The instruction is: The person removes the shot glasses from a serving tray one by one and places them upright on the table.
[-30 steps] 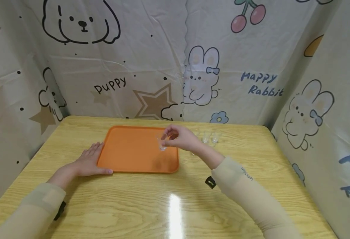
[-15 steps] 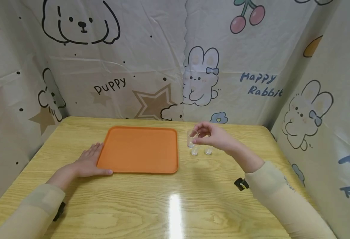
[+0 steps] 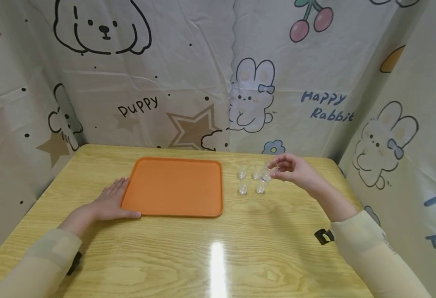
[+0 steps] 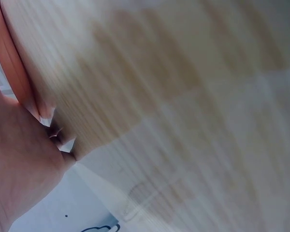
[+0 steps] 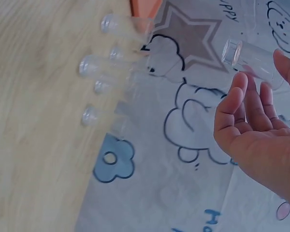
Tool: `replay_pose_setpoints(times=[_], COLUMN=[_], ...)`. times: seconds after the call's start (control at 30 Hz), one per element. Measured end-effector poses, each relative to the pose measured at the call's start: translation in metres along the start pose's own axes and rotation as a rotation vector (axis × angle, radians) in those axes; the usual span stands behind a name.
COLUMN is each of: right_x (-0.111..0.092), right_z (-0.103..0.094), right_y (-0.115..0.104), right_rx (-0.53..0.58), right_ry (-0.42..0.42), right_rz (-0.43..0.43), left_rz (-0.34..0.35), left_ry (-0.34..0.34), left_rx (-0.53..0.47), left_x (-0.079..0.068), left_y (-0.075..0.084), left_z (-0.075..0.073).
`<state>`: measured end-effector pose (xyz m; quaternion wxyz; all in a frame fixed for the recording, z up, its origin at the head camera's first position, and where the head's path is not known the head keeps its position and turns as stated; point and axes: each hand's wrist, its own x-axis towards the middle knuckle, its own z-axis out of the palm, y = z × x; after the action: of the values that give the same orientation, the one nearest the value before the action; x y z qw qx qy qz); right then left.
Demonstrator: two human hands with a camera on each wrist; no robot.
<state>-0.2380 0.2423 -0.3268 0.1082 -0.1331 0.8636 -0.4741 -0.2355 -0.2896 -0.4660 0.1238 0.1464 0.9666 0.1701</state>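
Note:
My right hand [image 3: 296, 170] pinches a small clear shot glass [image 5: 256, 62] between thumb and fingertips, above the table toward the back right. In the right wrist view its base points away from the palm, clear of the table. Just left of this hand, several matching glasses [image 3: 243, 187] stand upright in a close group. The held glass partly covers the rightmost part of that group in the head view. My left hand [image 3: 110, 203] lies along the left edge of an orange tray [image 3: 173, 213], fingers extended and thumb at its front left corner.
The wooden table [image 3: 166, 252] has a light streak reflected near its front. A printed cloth [image 3: 188, 82] hangs behind and along both sides. The tray's right rim lies a short way left of the glasses.
My right hand has carried the glass rightward from over the tray, past the standing glasses, to the group's right side. The left hand and tray have stayed put.

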Motion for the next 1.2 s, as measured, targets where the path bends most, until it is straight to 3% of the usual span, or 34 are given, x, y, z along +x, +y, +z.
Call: replay_pose_setpoints(times=[0.23,0.7,1.2], right_x=[0.002,0.013,0.018], right_z=[-0.004,0.008,0.013], right_y=[0.035,0.098,0.119], right_rx=[-0.006,0.056,0.097], right_ry=[0.062,0.186,0.120], right_rz=[0.060,0.214,0.286], left_rz=[0.009,0.027,0.022], left_ry=[0.010,-0.002,0.008], left_rx=[0.001,0.006,0.013], left_x=[-0.007,-0.007,-0.005], left_y=[0.012,0.013,0.010], left_z=[-0.009,-0.011,-0.009])
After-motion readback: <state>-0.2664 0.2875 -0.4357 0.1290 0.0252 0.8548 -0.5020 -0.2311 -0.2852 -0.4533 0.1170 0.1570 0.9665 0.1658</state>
